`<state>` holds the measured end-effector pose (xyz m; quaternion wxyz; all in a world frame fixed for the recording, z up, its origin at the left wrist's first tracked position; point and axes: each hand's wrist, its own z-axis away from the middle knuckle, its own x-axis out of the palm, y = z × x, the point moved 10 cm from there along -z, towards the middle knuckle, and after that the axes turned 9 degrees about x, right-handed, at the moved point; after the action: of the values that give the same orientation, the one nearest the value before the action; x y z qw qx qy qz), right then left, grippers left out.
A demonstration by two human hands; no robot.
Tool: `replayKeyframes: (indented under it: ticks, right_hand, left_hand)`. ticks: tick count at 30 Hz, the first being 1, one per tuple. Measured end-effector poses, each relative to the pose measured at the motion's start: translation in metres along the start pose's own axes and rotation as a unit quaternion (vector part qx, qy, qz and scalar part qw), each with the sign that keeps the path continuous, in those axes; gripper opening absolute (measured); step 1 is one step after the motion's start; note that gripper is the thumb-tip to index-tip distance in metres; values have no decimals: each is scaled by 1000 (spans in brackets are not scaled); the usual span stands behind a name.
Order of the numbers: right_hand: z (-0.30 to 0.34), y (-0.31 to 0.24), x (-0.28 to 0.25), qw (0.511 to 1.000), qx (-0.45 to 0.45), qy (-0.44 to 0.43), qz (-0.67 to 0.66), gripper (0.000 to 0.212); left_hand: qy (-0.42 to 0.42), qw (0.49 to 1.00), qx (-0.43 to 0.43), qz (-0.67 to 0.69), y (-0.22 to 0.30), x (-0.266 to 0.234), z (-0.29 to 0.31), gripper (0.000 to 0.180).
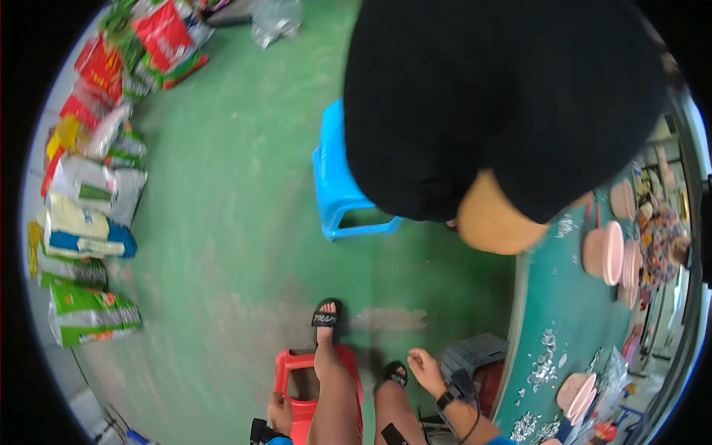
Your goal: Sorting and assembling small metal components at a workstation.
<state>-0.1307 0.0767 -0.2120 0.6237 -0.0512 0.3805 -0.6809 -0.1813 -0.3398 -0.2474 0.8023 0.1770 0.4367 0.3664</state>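
Observation:
My left hand (279, 415) is low in the picture, its fingers closed at the side of a red plastic stool (297, 361). My left leg passes in front of that stool. My right hand (426, 373), with a dark watch on its wrist, hangs over the floor beside a grey plastic stool or crate (475, 351). Its fingers are loosely bent and nothing shows in them. A dark strap or device by the right wrist is partly hidden by the forearm.
A person in black (475, 96) fills the upper right, beside a blue plastic stool (341, 178). Along the right runs a green-topped table (545, 311) with pink baskets (603, 252) and small shiny pieces (545, 360). Filled bags (93, 315) line the left wall.

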Motion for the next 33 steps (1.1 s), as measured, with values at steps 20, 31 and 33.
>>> replayKeyframes:
  ticks: [20, 31, 33]
  right_hand:
    - [-414, 173, -68, 915, 3, 115, 386, 29]
    - [-591, 299, -147, 915, 78, 216, 332, 30]
    - [-566, 307, -54, 860, 131, 149, 469, 24]
  left_hand:
    - [332, 853, -181, 358, -140, 321, -292, 26]
    - [289, 862, -220, 355, -190, 415, -284, 29]
    - [312, 880, -216, 284, -221, 365, -266, 30]
